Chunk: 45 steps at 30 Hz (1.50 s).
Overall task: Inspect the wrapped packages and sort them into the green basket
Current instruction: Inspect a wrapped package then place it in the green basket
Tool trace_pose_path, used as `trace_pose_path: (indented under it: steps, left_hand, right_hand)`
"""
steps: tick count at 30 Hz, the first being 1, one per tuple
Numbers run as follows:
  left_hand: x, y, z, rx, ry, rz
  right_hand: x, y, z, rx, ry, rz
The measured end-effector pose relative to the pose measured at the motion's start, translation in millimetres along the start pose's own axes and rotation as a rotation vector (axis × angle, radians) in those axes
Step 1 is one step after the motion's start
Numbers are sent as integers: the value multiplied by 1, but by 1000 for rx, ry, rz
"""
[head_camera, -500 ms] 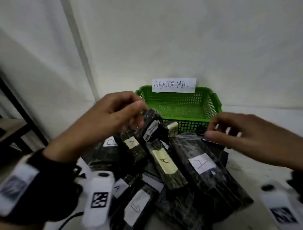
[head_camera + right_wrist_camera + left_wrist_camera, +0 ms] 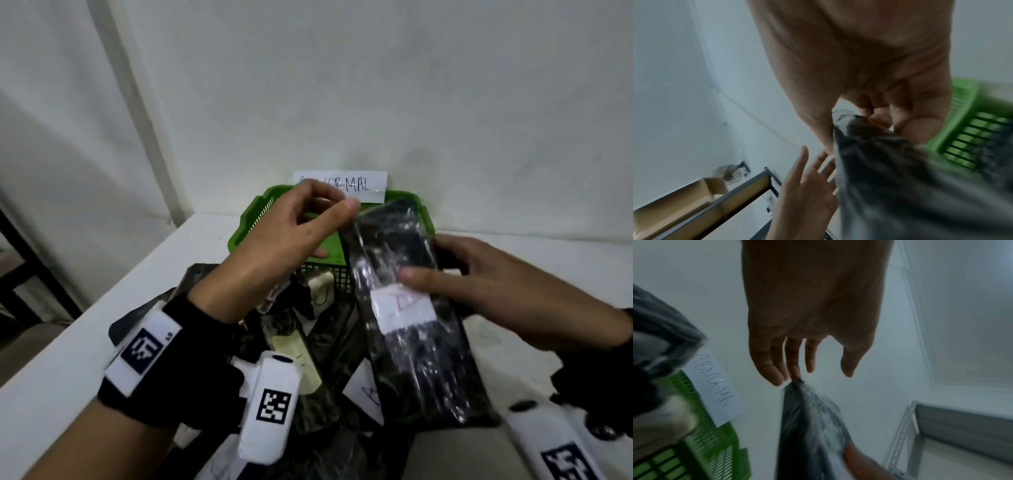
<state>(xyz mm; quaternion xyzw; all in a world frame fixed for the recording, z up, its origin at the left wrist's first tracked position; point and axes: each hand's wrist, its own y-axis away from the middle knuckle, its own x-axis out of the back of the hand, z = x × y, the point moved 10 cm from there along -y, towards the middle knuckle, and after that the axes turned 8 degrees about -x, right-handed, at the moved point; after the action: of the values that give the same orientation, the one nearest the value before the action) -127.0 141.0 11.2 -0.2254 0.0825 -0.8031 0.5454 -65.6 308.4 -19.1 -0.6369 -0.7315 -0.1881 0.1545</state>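
Observation:
My right hand (image 2: 445, 270) grips a long black film-wrapped package (image 2: 411, 359) with a white label bearing a red A, thumb on top and fingers underneath. It is held tilted, and its far end reaches over the green basket (image 2: 239, 236). My left hand (image 2: 329, 209) is held out with straight fingers, and its fingertips touch the package's far corner (image 2: 797, 382). The right wrist view shows the right hand (image 2: 879, 120) curled round the package's end (image 2: 890, 178). Several more black packages (image 2: 318, 342) lie piled in front of the basket.
A paper sign reading ABNORMAL (image 2: 363, 186) hangs on the wall behind the basket. The white table (image 2: 102, 308) ends at the left, where a metal shelf (image 2: 748, 183) holds a cardboard box (image 2: 674, 203). The wall stands close behind.
My right hand has lifted the large A-labelled package off the pile toward the basket. My left hand has left the pile and risen to touch the package's far corner.

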Motion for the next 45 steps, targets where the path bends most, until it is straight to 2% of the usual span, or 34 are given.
trace_pose_path:
  steps: [2,4,7,11,16,21,25,29,35,45]
  left_hand:
    - [11,-2,9,-17,57,40]
    - [13,0,13,6,114,-7]
    - [13,5,14,18,237,-63]
    - [58,-6,8,-40,258,57]
    - [94,-20,2,-50,255,-4]
    - [104,-20,-14,-53,319,166]
    - [93,-12,-28,-16,315,232]
    - [92,-2,-37,-21,240,312]
    - [93,-4,-31,-71,155,298]
    - [91,-6,-28,-193,153,307]
  right_hand:
    - [17,-5,-40,135,-95,77]
    - [30,-14,-73,238,-210,196]
    - [45,-24,-95,321,-444,365]
    - [44,-36,-94,337,-584,341]
    - [53,-38,-82,421,-555,403]
    - [19,-59,-54,340,-512,281]
    - [12,-71,-47,356,-593,329]
    - [-3,-80,-35,283,-601,296]
    - [1,-73,-30,269,-620,359]
    - [2,-72,-29,306,-540,445]
